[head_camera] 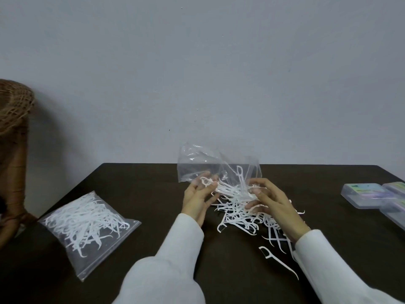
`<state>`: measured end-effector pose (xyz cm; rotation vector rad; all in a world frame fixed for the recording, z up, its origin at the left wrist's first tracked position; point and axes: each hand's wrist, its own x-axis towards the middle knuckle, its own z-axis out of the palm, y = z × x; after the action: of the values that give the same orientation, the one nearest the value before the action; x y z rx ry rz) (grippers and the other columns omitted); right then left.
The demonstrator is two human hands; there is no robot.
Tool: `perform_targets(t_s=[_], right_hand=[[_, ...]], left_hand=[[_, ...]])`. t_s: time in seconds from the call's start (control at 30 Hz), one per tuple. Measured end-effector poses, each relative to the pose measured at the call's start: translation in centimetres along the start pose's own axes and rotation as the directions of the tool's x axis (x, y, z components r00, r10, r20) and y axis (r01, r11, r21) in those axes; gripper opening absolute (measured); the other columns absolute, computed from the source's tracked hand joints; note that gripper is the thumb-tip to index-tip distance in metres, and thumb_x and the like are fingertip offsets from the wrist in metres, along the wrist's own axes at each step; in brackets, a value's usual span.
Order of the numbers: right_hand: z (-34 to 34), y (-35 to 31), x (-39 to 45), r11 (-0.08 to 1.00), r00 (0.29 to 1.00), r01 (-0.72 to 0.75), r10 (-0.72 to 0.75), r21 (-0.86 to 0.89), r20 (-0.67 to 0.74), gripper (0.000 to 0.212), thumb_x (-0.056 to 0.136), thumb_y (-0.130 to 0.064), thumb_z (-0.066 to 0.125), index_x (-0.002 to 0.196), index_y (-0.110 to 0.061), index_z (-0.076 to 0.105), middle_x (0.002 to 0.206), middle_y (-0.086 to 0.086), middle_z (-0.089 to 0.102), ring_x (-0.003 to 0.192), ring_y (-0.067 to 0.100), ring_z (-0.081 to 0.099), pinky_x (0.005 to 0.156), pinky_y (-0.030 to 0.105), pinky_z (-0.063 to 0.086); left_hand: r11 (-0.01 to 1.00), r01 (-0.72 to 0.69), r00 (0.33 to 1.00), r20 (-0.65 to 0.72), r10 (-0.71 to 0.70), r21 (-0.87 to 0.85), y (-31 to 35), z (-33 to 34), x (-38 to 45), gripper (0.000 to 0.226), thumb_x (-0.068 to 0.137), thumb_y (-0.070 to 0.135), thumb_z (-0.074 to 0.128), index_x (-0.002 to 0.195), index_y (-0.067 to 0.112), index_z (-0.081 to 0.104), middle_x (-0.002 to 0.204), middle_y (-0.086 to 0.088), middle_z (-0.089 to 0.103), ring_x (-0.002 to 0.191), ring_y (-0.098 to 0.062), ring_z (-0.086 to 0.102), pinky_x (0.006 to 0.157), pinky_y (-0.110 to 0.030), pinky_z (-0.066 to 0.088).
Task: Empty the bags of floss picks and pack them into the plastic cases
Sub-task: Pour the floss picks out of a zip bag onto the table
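Note:
A clear plastic bag [203, 163] is held upside down above the dark table [135, 185], its mouth facing down. My left hand [197, 198] grips its left lower edge and my right hand [271, 200] grips its right lower edge. White floss picks [238, 207] spill from the bag into a loose pile between and below my hands; a few still hang in the bag. A second, sealed bag full of floss picks [87, 224] lies flat at the front left. Clear plastic cases [363, 194] sit at the right edge.
A single floss pick [278, 262] lies apart near my right sleeve. A woven wicker object [13, 106] stands at the far left beside the table. A plain grey wall rises behind the table's back edge.

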<state>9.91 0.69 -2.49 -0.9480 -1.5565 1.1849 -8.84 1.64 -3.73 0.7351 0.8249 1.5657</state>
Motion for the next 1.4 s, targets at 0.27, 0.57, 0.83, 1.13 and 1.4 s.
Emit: perform_targets(t_s=[0.27, 0.57, 0.83, 1.13, 1.4], right_hand=[[-0.5, 1.1, 0.4, 0.965, 0.999, 0.001, 0.01, -0.262, 0.042, 0.01, 0.09, -0.022, 0.057, 0.099, -0.024, 0.06, 0.101, 0.01, 0.061, 0.054, 0.001, 0.054, 0.052, 0.013, 0.043], [-0.9, 1.9, 0.8, 0.904, 0.999, -0.012, 0.029, -0.427, 0.035, 0.059, 0.072, -0.062, 0.056, 0.095, -0.008, 0.067, 0.094, 0.013, 0.065, 0.071, 0.019, 0.055, 0.068, 0.03, 0.045], [-0.6, 1.7, 0.8, 0.918, 0.993, -0.046, 0.085, -0.394, 0.084, 0.006, 0.079, -0.037, 0.064, 0.074, -0.036, 0.066, 0.064, -0.016, 0.067, 0.059, -0.007, 0.061, 0.055, 0.007, 0.044], [-0.8, 1.9, 0.7, 0.905, 0.986, -0.045, 0.108, -0.423, 0.125, 0.033, 0.083, -0.046, 0.054, 0.089, -0.016, 0.065, 0.079, 0.0, 0.064, 0.067, 0.007, 0.057, 0.062, 0.019, 0.046], [-1.0, 1.7, 0.6, 0.91, 0.989, -0.021, 0.079, -0.415, 0.123, 0.023, 0.095, -0.033, 0.045, 0.1, -0.015, 0.059, 0.097, 0.0, 0.06, 0.086, 0.01, 0.056, 0.077, 0.021, 0.044]], left_hand=[[0.988, -0.008, 0.992, 0.122, -0.012, 0.157, 0.0, 0.4, -0.5, 0.035, 0.087, -0.003, 0.056, 0.117, 0.014, 0.056, 0.105, -0.001, 0.071, 0.097, -0.015, 0.066, 0.082, -0.03, 0.056], [0.966, -0.001, 0.982, 0.184, -0.048, 0.257, -0.2, 0.8, -0.7, 0.028, 0.093, 0.013, 0.052, 0.12, 0.018, 0.057, 0.107, 0.0, 0.071, 0.104, -0.016, 0.065, 0.082, -0.033, 0.055], [0.969, 0.022, 0.968, 0.236, -0.081, 0.245, -0.2, 1.2, -1.1, 0.033, 0.093, 0.012, 0.052, 0.126, 0.016, 0.054, 0.111, -0.002, 0.069, 0.105, -0.017, 0.065, 0.082, -0.036, 0.056], [0.983, 0.041, 0.974, 0.213, -0.08, 0.179, -0.1, 1.0, -0.8, 0.03, 0.093, 0.009, 0.052, 0.121, 0.017, 0.057, 0.111, -0.005, 0.069, 0.103, -0.019, 0.065, 0.077, -0.034, 0.057], [0.993, 0.015, 0.993, 0.112, -0.028, 0.115, 0.4, 0.6, -0.6, 0.031, 0.091, 0.008, 0.054, 0.122, 0.013, 0.056, 0.108, -0.007, 0.069, 0.097, -0.017, 0.067, 0.072, -0.033, 0.058]])
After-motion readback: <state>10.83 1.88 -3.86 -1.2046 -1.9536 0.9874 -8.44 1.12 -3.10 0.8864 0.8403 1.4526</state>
